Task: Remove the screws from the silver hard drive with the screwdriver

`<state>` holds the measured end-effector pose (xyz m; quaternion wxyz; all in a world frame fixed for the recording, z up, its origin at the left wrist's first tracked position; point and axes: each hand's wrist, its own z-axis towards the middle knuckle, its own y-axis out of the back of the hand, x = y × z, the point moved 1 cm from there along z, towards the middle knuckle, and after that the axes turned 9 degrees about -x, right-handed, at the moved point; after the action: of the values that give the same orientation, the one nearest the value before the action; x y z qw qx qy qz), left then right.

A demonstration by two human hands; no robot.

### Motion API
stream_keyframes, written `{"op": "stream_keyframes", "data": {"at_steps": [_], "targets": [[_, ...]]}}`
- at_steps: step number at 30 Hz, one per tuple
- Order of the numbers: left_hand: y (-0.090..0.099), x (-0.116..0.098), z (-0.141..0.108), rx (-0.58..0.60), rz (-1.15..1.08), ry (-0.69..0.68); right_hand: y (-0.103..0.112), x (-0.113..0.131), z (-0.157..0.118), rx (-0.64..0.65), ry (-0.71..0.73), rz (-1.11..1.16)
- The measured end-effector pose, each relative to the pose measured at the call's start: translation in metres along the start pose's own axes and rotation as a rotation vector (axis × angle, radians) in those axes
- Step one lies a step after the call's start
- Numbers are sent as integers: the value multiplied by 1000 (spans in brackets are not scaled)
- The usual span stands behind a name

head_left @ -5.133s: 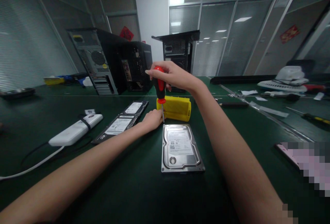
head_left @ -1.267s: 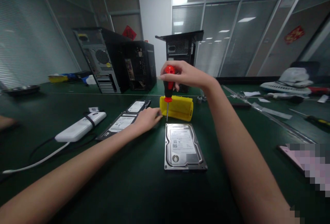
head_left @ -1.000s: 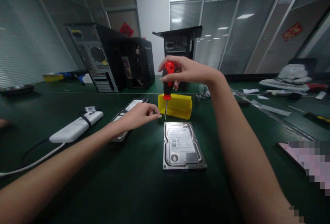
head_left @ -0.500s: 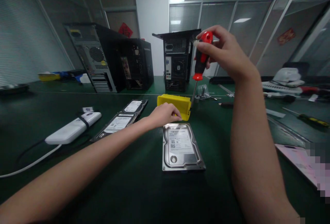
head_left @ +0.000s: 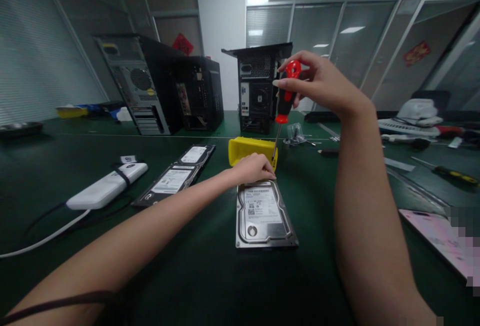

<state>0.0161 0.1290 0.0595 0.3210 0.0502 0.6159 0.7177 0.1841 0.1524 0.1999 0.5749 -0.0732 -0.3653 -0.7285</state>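
"Hands first: how are they set?"

"Left hand [head_left: 255, 168] is curled, knuckles up, with its fingers bent down at the far edge of the silver hard drive [head_left: 262, 216]. Whether the fingertips pinch anything, I can't tell; they're hidden."

"And the other?"

"Right hand [head_left: 317, 83] is raised, its thumb and fingers closed around the handle of a red-and-black screwdriver [head_left: 287, 93]. The shaft slants down, its tip close to the left hand's knuckles and in front of the yellow container [head_left: 253, 148]. I can't tell if the tip touches anything."

"Where does the hard drive lie?"

"Flat on the green table [head_left: 210, 271], label up, between the forearms and on the near side of the yellow container."

"What's around it?"

"A pink phone [head_left: 435, 236], partly pixelated, well off to the right. On the left, a white block [head_left: 107, 186] with a black band, then two darker drives [head_left: 174, 180] lying end to end."

"Further back?"

"A clear plastic bag [head_left: 296, 133] behind the container, to its right. Beyond stand three computer cases [head_left: 257, 91]: one roughly behind the container, two further left."
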Motion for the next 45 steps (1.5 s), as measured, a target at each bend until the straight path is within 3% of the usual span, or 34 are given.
{"op": "stream_keyframes", "data": {"at_steps": [12,19,33,45], "targets": [[-3,8,11,113,-158,48,-4,1,1,65,3,-98],[-5,9,9,116,-184,62,-2,-3,1,77,20,-90],[-2,8,1,145,-253,76,-4,-4,-3,269,-131,-139],[-7,12,7,114,-259,101,-7,-3,-4,325,-164,-144]]}}
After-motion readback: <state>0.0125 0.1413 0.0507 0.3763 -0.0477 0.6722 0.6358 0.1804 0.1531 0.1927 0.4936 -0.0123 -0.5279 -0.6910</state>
